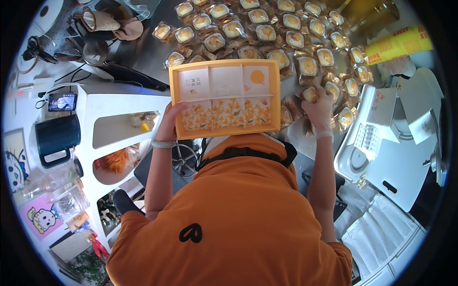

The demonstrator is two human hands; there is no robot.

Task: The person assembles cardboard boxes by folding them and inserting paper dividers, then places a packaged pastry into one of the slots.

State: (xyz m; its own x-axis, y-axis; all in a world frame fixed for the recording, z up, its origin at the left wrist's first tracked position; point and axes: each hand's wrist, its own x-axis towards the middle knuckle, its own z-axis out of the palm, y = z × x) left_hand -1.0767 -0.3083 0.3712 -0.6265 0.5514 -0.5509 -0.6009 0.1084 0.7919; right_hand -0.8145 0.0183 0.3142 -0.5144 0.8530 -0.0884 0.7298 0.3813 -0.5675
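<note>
My left hand (pixel 168 121) grips the left side of a shallow yellow gift box (pixel 275 97), its thumb over the rim. White dividers split the box into several compartments with nothing in them; orange flowers are printed on its floor. The box is held level in front of my waist, at the near edge of the metal table. To its right, my right hand (pixel 318 113), in a thin clear glove, has its thumb and fingers closed around a wrapped round pastry (pixel 310 94). Many more individually wrapped pastries (pixel 265 32) in clear packets with small trays cover the table beyond.
A yellow roll (pixel 398 44) lies at the far right, above a white digital scale (pixel 355 157). On the left stands a white shelf unit (pixel 90 102) with a dark mug (pixel 58 138) and a phone (pixel 62 102). Scissors (pixel 36 50) and a strainer (pixel 95 51) are at the far left.
</note>
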